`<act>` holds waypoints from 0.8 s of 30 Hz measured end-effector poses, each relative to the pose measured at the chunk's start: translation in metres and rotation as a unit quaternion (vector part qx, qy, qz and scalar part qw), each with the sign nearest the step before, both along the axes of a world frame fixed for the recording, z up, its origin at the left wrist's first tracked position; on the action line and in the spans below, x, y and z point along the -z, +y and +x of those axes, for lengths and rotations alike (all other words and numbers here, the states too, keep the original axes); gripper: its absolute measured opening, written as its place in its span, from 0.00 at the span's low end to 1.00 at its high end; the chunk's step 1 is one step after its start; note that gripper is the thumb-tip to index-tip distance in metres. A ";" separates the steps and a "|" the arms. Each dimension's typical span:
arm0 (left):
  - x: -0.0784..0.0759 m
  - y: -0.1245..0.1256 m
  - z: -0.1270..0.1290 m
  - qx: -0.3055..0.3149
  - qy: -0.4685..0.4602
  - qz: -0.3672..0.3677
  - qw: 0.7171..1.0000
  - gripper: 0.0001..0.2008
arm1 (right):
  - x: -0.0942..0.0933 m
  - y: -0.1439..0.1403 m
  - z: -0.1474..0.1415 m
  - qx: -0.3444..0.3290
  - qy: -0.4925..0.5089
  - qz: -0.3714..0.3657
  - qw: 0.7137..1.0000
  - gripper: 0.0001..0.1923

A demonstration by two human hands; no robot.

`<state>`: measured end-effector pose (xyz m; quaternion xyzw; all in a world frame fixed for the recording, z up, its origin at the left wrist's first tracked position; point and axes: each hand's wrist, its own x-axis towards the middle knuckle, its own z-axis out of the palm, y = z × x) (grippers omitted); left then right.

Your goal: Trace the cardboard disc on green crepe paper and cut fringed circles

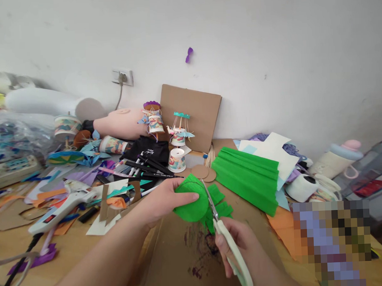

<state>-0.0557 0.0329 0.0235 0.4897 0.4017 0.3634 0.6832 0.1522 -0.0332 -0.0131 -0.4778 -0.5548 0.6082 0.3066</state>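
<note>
Head view — glue gun (59, 207), markers (148, 168) nearby

Green crepe paper circle (189, 200): matt, finely crinkled. Scissors (225, 238) just beside it: shiny metal blades, smooth pale plastic handles. Under it, brown cardboard sheet (186, 253): matt, stained purple. Behind it, folded green crepe paper (248, 178): matt, ribbed. Left of it, glue gun (59, 207): glossy white plastic.

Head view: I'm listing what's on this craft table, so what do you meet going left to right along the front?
Glue gun → left hand → green paper circle → scissors in the right hand → folded green crepe paper → white tape roll.
</note>
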 end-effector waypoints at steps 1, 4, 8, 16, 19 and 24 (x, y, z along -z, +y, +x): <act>0.000 0.001 0.000 0.002 -0.018 0.006 1.000 0.12 | 0.000 0.000 0.000 0.015 -0.005 0.009 1.000 0.31; -0.002 0.000 0.005 0.004 -0.103 0.016 0.995 0.13 | 0.003 0.002 -0.002 0.058 0.007 0.014 0.998 0.32; 0.000 -0.008 0.021 -0.009 -0.199 0.007 0.980 0.17 | 0.011 0.004 -0.005 0.083 0.035 0.017 0.996 0.32; 0.021 -0.012 0.039 -0.121 -0.200 -0.039 0.972 0.14 | 0.019 -0.001 -0.009 0.045 0.034 0.007 0.998 0.31; 0.021 -0.012 0.039 -0.132 -0.204 -0.013 0.970 0.13 | 0.022 -0.002 -0.008 0.035 0.042 0.013 0.998 0.30; 0.018 -0.014 0.038 -0.118 -0.193 0.004 0.974 0.13 | 0.027 -0.005 -0.002 0.003 0.051 0.051 0.997 0.28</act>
